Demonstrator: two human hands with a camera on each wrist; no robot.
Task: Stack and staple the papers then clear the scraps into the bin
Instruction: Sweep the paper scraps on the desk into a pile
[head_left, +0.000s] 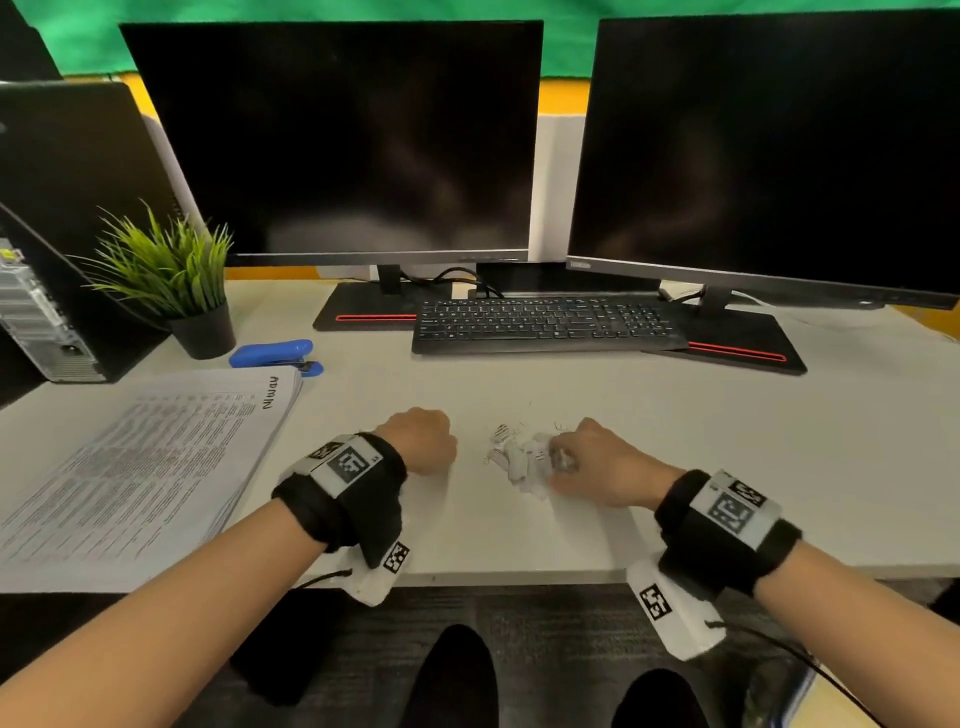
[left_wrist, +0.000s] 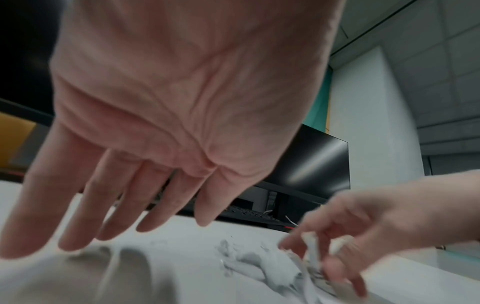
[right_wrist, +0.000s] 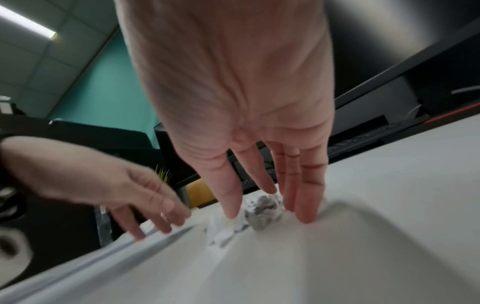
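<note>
Two dark monitors (head_left: 332, 140) stand at the back of the white desk (head_left: 675, 441), with a black keyboard (head_left: 545, 325) in front of them. At the desk's left lies a thick stack of printed papers (head_left: 140, 467), squared up, its far corner just beside a blue stapler (head_left: 275, 356) and a potted plant (head_left: 171, 280). The left hand (left_wrist: 182, 102) hovers low over the bare desk between the stack and the scraps, palm down, fingers straight and slightly spread, holding nothing. The right hand (head_left: 597, 467) rests on a small heap of crumpled paper scraps (head_left: 519, 457) at the desk's middle; its fingers (left_wrist: 337, 265) reach down among the pieces and touch them, though blur hides whether any piece is actually gripped.
</note>
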